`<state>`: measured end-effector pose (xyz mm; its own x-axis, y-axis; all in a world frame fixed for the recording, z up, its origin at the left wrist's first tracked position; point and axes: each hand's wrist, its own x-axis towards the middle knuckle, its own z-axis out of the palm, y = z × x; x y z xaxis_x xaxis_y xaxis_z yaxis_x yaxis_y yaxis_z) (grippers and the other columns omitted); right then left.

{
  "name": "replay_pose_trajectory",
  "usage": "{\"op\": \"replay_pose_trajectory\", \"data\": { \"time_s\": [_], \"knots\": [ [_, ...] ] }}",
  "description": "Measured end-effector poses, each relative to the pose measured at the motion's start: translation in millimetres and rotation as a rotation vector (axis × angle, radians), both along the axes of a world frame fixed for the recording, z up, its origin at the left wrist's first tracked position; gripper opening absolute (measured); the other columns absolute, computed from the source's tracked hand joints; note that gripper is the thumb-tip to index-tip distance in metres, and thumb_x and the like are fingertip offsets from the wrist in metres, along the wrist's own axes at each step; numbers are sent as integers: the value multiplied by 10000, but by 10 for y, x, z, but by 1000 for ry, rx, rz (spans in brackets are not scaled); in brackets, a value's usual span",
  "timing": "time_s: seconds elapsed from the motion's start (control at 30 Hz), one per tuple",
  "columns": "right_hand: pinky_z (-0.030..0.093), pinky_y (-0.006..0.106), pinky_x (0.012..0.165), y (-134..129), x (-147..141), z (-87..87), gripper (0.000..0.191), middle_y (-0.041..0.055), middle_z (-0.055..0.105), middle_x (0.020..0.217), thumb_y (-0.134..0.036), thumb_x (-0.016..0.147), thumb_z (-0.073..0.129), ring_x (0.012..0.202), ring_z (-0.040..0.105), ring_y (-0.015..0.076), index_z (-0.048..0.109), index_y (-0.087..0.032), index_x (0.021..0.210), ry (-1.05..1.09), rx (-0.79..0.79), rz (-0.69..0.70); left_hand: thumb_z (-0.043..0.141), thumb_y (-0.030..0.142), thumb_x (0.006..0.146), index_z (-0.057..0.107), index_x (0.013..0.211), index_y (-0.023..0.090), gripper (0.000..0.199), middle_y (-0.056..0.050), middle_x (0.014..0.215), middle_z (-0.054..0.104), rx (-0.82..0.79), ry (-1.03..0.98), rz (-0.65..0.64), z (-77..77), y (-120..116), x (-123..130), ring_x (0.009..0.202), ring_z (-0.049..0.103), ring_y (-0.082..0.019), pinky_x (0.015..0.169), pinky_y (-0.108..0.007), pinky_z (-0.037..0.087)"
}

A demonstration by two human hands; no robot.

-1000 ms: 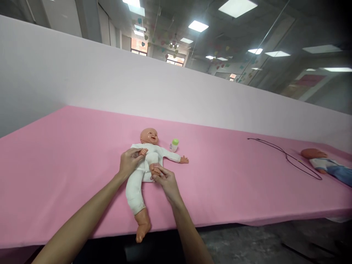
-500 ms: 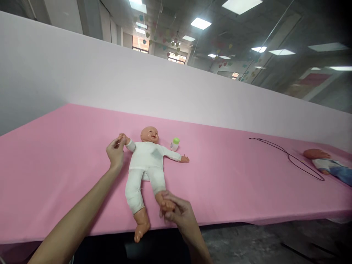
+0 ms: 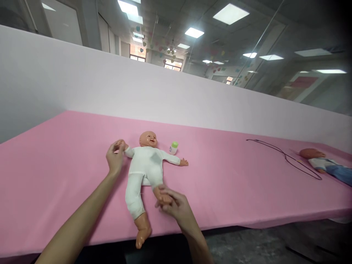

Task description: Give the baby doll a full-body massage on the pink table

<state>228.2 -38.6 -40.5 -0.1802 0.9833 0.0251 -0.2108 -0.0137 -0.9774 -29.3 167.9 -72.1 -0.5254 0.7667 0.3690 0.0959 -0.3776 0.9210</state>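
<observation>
A baby doll [image 3: 147, 161] in a white suit lies on its back on the pink-covered table [image 3: 220, 176], head toward the wall. My left hand [image 3: 114, 156] is closed around the doll's hand on the left side. Lower down, my right hand [image 3: 174, 205] grips the doll's bare foot on the right, the fingers slightly blurred. That leg is bent upward, while the other leg stretches to the table's front edge. Beside the doll's outstretched arm stands a small bottle [image 3: 173, 147] with a green cap.
A second doll [image 3: 327, 165] in blue trousers lies at the far right. Left of it a thin dark cord [image 3: 286, 154] is looped on the cover. A white partition [image 3: 165, 95] with glass above runs along the back. Grey floor [image 3: 236, 245] shows below the front edge.
My right hand has pushed the doll's foot up toward its body, bending the knee more. My left hand keeps its hold. The whole view has shifted slightly downward.
</observation>
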Motion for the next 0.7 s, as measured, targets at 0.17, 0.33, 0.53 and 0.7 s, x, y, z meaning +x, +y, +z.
{"op": "replay_pose_trajectory", "data": {
  "time_s": [0.17, 0.33, 0.53, 0.7],
  "knots": [
    [549, 493, 957, -664, 271, -576, 543, 102, 528, 1592, -562, 673, 946, 1199, 695, 342, 799, -357, 1154, 178, -72, 215, 616, 438, 921, 697, 1186, 234, 344, -140, 1037, 742, -317, 268, 274, -103, 168, -501, 991, 676, -342, 917, -503, 502],
    [510, 521, 1035, -815, 229, -992, 518, 40, 676, 1443, -671, 626, 929, 1229, 677, 326, 814, -408, 1057, 445, -224, 203, 634, 390, 828, 688, 807, 207, 192, -181, 758, 668, -465, 454, 313, -260, 200, -693, 1053, 591, -483, 911, -647, 441],
    [488, 606, 1073, -930, 370, -1053, 571, -37, 540, 1597, -685, 694, 872, 1406, 555, 402, 764, -452, 1204, 506, -275, 355, 491, 406, 915, 777, 890, 92, 425, -301, 1108, 686, -647, 728, 333, -271, 174, -719, 1170, 532, -499, 944, -625, 431],
    [504, 562, 1069, -984, 750, -794, 540, 66, 595, 1550, -621, 752, 874, 1358, 612, 415, 766, -394, 1231, 307, -213, 520, 478, 442, 970, 673, 1374, 61, 589, -289, 1373, 601, -530, 783, 355, -112, 145, -611, 1289, 494, -482, 1019, -610, 433]
  ]
}}
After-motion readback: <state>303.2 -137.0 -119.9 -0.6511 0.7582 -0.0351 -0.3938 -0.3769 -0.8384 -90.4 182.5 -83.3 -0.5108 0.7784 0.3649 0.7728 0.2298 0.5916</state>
